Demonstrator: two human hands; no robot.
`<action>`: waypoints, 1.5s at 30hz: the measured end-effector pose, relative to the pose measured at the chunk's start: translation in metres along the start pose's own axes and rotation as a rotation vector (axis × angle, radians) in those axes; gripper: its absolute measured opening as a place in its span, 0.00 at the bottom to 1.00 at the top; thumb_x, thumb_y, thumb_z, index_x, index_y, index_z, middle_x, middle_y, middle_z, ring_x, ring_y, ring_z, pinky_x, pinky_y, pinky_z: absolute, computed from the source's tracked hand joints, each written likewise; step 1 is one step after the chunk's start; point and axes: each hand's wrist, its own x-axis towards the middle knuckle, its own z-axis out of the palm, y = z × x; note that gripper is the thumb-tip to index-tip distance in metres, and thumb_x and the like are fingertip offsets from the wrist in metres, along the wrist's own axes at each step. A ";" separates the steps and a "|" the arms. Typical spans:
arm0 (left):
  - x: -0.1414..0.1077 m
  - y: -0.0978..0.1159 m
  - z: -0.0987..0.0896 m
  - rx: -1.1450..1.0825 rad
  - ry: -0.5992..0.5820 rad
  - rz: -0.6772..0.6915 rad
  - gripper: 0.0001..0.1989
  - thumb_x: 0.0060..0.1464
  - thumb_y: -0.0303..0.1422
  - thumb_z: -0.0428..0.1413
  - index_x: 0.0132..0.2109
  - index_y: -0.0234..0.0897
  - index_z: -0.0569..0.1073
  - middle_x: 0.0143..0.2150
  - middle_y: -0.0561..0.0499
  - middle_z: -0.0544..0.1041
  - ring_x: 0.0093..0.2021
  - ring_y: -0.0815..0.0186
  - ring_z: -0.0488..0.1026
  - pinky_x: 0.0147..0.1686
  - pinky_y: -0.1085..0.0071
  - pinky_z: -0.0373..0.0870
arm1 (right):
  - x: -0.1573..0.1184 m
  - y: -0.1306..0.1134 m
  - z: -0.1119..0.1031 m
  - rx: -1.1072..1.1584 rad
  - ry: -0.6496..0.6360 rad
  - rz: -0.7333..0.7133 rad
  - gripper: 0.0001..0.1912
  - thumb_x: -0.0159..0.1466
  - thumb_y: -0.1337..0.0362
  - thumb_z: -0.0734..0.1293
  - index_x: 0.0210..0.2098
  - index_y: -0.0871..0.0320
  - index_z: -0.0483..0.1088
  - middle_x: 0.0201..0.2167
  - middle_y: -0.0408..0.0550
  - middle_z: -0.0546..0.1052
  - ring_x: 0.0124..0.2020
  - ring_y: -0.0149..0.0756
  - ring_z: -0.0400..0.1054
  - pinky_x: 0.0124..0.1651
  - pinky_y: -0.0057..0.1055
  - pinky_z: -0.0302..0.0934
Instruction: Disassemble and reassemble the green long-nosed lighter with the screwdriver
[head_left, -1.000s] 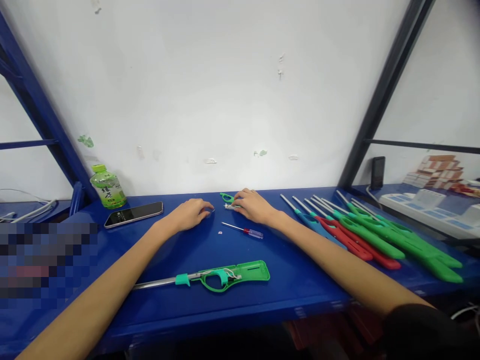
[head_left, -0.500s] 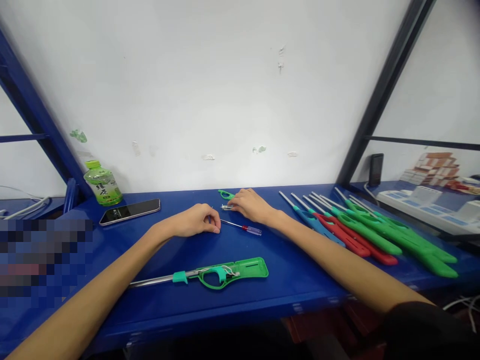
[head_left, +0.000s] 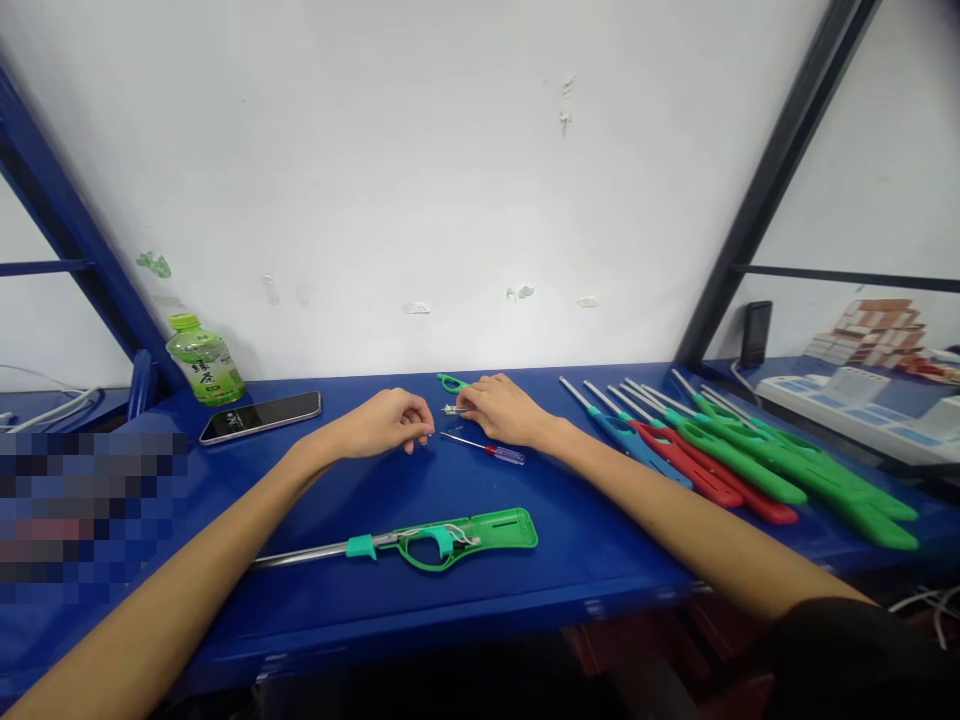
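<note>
Above the blue table, my left hand (head_left: 392, 422) has its thumb and fingers pinched together; anything between them is too small to make out. My right hand (head_left: 504, 409) closes on a small metal part (head_left: 454, 410) that pokes out past its fingertips. Behind that hand lies a green plastic shell (head_left: 452, 383), partly covered. A screwdriver (head_left: 504, 455) with a clear purple and red handle rests just in front of the right hand, its tip toward the left one. Nearer the front edge lies an opened green lighter (head_left: 506, 530), with its trigger, wires and metal tube exposed.
Several long blue, red and green lighters (head_left: 742, 455) lie at the right. A phone (head_left: 261, 416) and a green-capped bottle (head_left: 206, 362) stand at the back left. Beyond the right post (head_left: 765, 190) is a white power strip (head_left: 855, 405).
My left hand has risen slightly and shifted a little left, away from the screwdriver tip. My right hand stays nearly in place with the metal part.
</note>
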 end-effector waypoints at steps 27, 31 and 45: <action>0.003 -0.003 -0.001 -0.391 0.244 -0.133 0.18 0.72 0.41 0.62 0.62 0.37 0.76 0.59 0.43 0.79 0.52 0.56 0.81 0.51 0.53 0.82 | -0.001 -0.021 -0.009 0.068 0.088 -0.090 0.09 0.77 0.60 0.67 0.52 0.56 0.75 0.40 0.49 0.85 0.44 0.44 0.75 0.54 0.40 0.58; 0.003 -0.006 -0.001 -0.404 0.251 -0.123 0.18 0.72 0.41 0.62 0.61 0.37 0.76 0.59 0.43 0.79 0.52 0.56 0.81 0.51 0.54 0.82 | -0.001 -0.022 -0.010 0.071 0.085 -0.085 0.09 0.76 0.60 0.67 0.52 0.57 0.76 0.40 0.49 0.85 0.44 0.43 0.76 0.55 0.40 0.58; 0.002 -0.004 -0.002 -0.493 0.225 -0.133 0.18 0.71 0.41 0.63 0.61 0.37 0.76 0.59 0.43 0.79 0.53 0.56 0.80 0.51 0.54 0.82 | -0.002 -0.022 -0.011 0.075 0.106 -0.078 0.10 0.76 0.60 0.66 0.53 0.55 0.76 0.39 0.49 0.85 0.43 0.43 0.76 0.54 0.40 0.59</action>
